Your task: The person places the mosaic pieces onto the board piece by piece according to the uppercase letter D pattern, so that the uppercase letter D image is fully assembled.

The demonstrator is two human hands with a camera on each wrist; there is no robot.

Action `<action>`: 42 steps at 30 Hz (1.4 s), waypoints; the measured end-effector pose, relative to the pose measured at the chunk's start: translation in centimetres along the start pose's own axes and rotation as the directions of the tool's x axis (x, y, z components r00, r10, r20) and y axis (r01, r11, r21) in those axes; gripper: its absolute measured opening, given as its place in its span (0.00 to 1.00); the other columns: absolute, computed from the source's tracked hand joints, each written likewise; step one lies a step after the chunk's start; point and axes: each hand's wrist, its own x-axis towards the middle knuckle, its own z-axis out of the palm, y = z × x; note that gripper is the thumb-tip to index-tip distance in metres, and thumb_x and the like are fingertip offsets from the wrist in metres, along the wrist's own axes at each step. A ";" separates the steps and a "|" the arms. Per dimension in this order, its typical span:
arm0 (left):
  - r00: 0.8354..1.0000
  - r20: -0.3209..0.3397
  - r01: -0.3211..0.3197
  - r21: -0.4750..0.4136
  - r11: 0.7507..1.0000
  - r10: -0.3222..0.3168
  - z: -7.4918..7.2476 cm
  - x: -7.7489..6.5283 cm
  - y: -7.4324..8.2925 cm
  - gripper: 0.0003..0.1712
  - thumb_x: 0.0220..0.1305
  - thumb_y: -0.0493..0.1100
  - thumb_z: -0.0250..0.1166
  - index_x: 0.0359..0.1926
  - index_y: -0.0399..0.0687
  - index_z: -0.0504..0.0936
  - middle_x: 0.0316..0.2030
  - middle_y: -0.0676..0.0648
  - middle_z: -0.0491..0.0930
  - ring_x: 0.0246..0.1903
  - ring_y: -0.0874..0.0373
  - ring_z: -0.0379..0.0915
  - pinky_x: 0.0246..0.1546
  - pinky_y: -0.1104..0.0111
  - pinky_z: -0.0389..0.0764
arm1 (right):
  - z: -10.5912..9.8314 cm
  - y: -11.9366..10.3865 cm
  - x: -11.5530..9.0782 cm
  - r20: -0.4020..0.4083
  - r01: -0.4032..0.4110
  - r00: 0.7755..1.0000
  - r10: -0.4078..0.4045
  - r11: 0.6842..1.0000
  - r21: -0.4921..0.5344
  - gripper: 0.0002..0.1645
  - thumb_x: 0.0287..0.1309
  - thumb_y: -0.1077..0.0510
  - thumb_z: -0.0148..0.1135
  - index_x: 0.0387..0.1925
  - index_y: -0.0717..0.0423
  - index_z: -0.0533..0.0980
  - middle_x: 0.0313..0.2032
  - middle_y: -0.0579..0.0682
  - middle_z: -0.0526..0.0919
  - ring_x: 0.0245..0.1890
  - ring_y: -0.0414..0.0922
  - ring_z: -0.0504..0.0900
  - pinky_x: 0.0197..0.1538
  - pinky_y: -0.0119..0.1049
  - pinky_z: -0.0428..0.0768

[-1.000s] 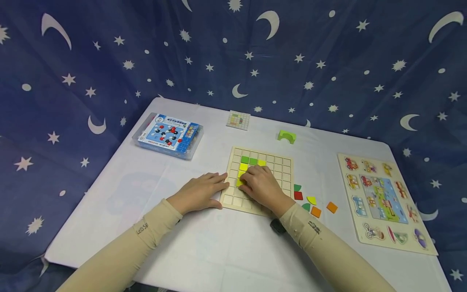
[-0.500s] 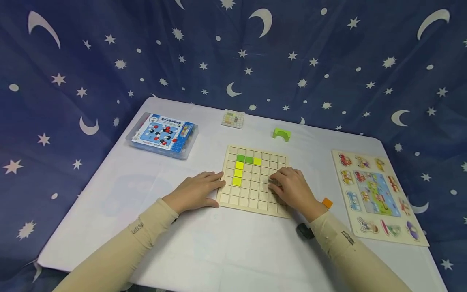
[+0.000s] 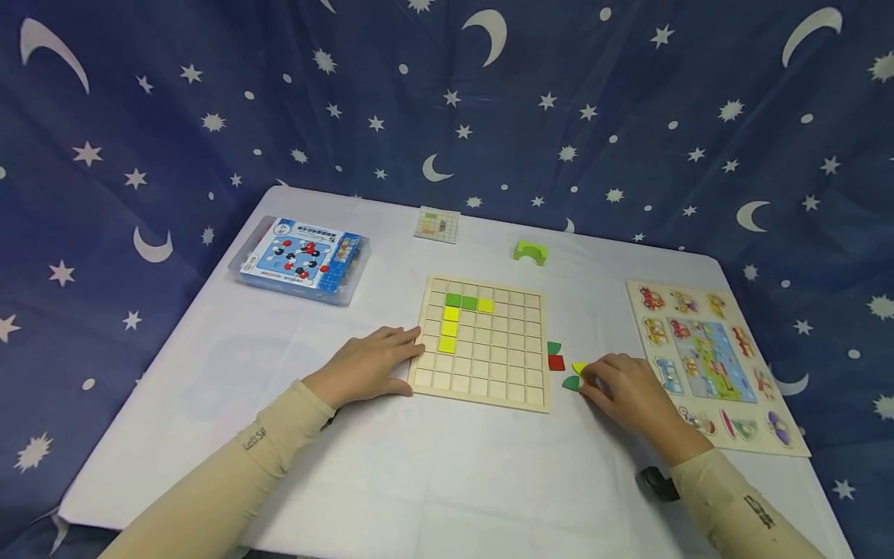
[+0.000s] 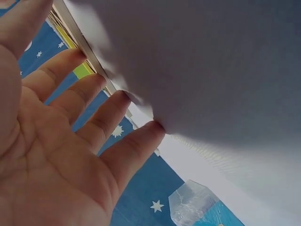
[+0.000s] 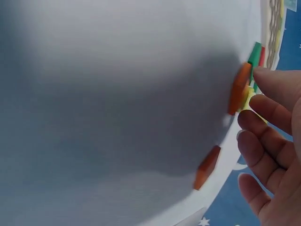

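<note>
My left hand [image 3: 369, 363] lies flat beside the wooden grid board [image 3: 513, 394]. Its fingertips touch the board's left edge, with fingers extended in the left wrist view. Green square tiles [image 3: 461, 301] and yellow square tiles [image 3: 448, 329] sit in the grid's upper left. To the right of the board, my right hand [image 3: 632, 394] is over the loose tiles. In the right wrist view its thumb and bent fingers are apart, close to an orange tile [image 5: 240, 89]. A yellow quarter-round tile [image 3: 579, 367] and a green one [image 3: 571, 383] are by its fingertips.
A red square tile [image 3: 556, 362] and another green quarter-round [image 3: 554, 348] lie against the board's right edge. A vehicle peg puzzle [image 3: 764, 379] is at right. Behind stand a green arch block [image 3: 531, 252], a pattern card [image 3: 438, 225] and a plastic box [image 3: 300, 260].
My right hand has left the grid and moved right to the loose tiles. The grid's yellow and green tiles are uncovered. The left hand stays at the board's edge.
</note>
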 end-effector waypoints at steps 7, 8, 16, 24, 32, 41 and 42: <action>1.000 -0.014 0.003 -0.016 1.000 -0.003 -0.2 -0.2 0.0 0.43 0.56 0.63 0.71 0.70 0.55 0.71 0.75 0.50 0.59 0.72 0.47 0.57 0.50 0.41 0.76 | 0.1 -0.3 -1.2 0.009 -0.011 1.000 0.011 1.000 -0.003 0.17 0.51 0.53 0.77 0.42 0.54 0.84 0.40 0.52 0.84 0.45 0.54 0.81 0.52 0.54 0.73; 1.000 -0.013 0.002 -0.019 1.000 -0.002 -0.2 -0.2 0.0 0.43 0.56 0.63 0.71 0.70 0.55 0.71 0.75 0.50 0.59 0.72 0.47 0.57 0.50 0.41 0.76 | 0.0 -0.3 -1.3 0.012 -0.015 1.000 0.015 1.000 -0.004 0.17 0.50 0.54 0.77 0.42 0.54 0.84 0.40 0.52 0.84 0.44 0.53 0.81 0.52 0.54 0.73; 1.000 0.000 0.008 -0.026 1.000 -0.008 0.0 -0.2 0.1 0.43 0.57 0.63 0.70 0.71 0.55 0.70 0.75 0.50 0.57 0.72 0.47 0.56 0.52 0.40 0.76 | 0.1 -0.6 -1.3 -0.074 0.024 0.997 -0.024 1.000 0.007 0.15 0.49 0.57 0.77 0.40 0.55 0.84 0.37 0.50 0.84 0.42 0.52 0.81 0.53 0.55 0.74; 1.000 0.003 0.012 -0.034 0.999 -0.012 0.0 -0.2 -0.1 0.43 0.57 0.63 0.70 0.71 0.56 0.70 0.75 0.51 0.57 0.73 0.48 0.55 0.53 0.40 0.75 | 0.6 -2.6 0.2 -0.162 0.137 0.979 -0.125 0.989 0.060 0.14 0.48 0.58 0.77 0.38 0.55 0.84 0.36 0.48 0.84 0.39 0.50 0.81 0.50 0.53 0.74; 1.000 0.008 0.017 -0.035 0.999 -0.017 0.0 -0.2 0.1 0.43 0.57 0.63 0.70 0.71 0.57 0.69 0.75 0.52 0.57 0.73 0.48 0.54 0.53 0.40 0.75 | 1.2 -5.1 2.4 -0.172 0.224 0.963 -0.207 0.971 0.087 0.14 0.50 0.56 0.77 0.40 0.54 0.84 0.37 0.47 0.84 0.42 0.48 0.81 0.55 0.52 0.74; 1.000 -0.003 0.007 -0.029 1.000 -0.007 0.0 -0.3 0.1 0.43 0.57 0.63 0.70 0.71 0.56 0.69 0.75 0.51 0.57 0.72 0.47 0.55 0.53 0.41 0.75 | 1.9 -9.1 5.0 -0.136 0.301 0.948 -0.288 0.949 0.092 0.13 0.53 0.54 0.75 0.40 0.52 0.84 0.38 0.46 0.83 0.43 0.47 0.80 0.57 0.49 0.73; 1.000 -0.003 0.007 -0.031 1.000 -0.007 0.1 -0.3 0.0 0.43 0.57 0.62 0.70 0.71 0.56 0.69 0.75 0.51 0.57 0.72 0.47 0.56 0.53 0.41 0.75 | 1.9 -9.6 5.3 -0.130 0.309 0.946 -0.297 0.946 0.093 0.13 0.54 0.54 0.75 0.41 0.51 0.84 0.39 0.45 0.83 0.43 0.47 0.80 0.57 0.48 0.73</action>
